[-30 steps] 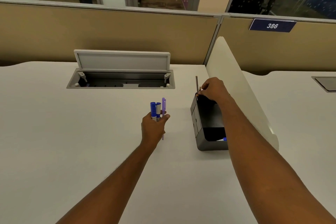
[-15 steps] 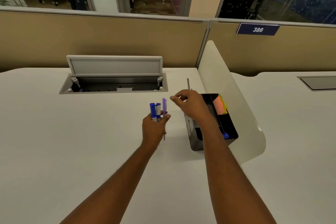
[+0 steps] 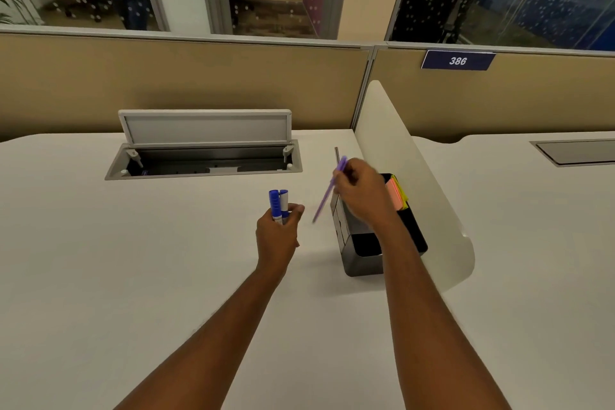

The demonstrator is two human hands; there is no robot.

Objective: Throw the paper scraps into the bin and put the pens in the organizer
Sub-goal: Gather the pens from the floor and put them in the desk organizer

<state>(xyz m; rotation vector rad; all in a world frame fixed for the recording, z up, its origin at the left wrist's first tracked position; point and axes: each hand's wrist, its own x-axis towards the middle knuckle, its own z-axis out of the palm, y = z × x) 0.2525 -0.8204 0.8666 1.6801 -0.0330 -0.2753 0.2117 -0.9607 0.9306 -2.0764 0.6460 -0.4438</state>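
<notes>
My left hand is closed around two blue markers above the desk, my right hand pinches a purple pen slantwise beside the black organizer, and the partition's sign reads 386.

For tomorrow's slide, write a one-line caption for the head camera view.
Right hand carries a purple pen toward the black organizer; left hand holds two blue markers.

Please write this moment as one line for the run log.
left hand: holds blue markers | right hand: holds purple pen beside organizer
</notes>
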